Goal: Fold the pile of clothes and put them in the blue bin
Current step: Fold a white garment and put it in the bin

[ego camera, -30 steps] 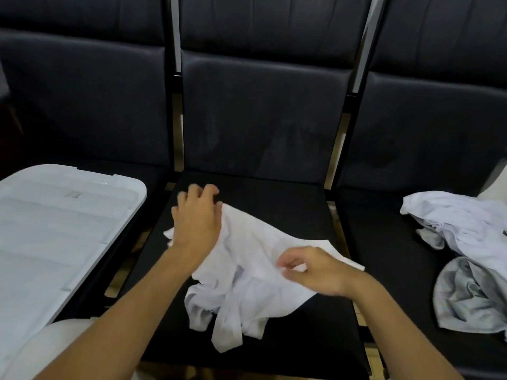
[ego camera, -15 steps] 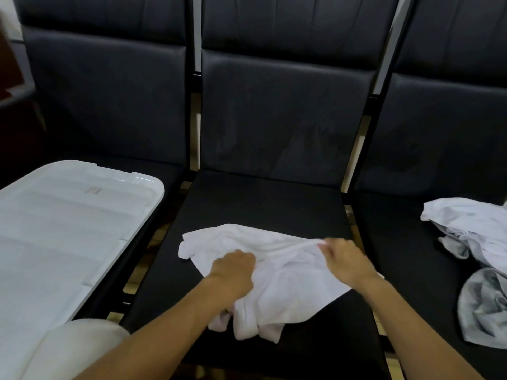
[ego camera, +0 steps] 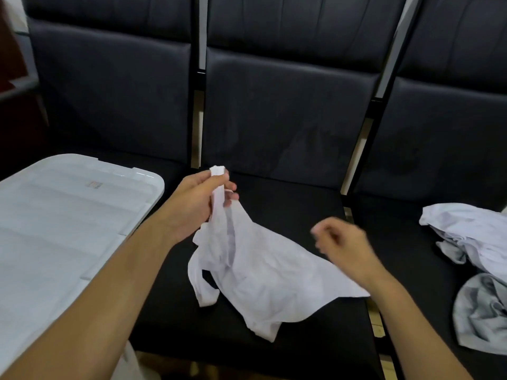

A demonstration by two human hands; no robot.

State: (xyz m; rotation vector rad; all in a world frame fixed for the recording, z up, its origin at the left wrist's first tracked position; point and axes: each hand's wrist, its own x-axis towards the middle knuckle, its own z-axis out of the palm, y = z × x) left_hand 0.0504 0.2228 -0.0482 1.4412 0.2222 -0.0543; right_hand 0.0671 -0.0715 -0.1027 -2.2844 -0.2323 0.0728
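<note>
The left hand (ego camera: 200,204) has a strap of the white garment (ego camera: 263,272) pinched between thumb and fingers, lifted up off the seat so the strap end pokes out above the knuckles. The rest of that garment trails down from the grip and lies crumpled across the middle chair seat (ego camera: 288,207), one loop of it hanging near the front edge. It looks like a vest or sleeveless top, though the folds hide its shape too well to be sure.

The right hand (ego camera: 343,242) hovers over the garment's right side with fingers loosely curled; it is smeared by motion blur, and I cannot tell whether its fingertips have hold of any cloth or are just clear of it.

On the chair to the right sits the pile of clothes (ego camera: 472,234), white pieces on top, with a grey garment (ego camera: 482,316) bunched in front of it; both run off the right edge of view, so how much is there stays unknown.

To the left a white plastic lid (ego camera: 68,215) covers a container resting on the left chair. Only that lid shows, cut off by the left edge; the body beneath it is hidden, so its colour cannot be made out from here
</note>
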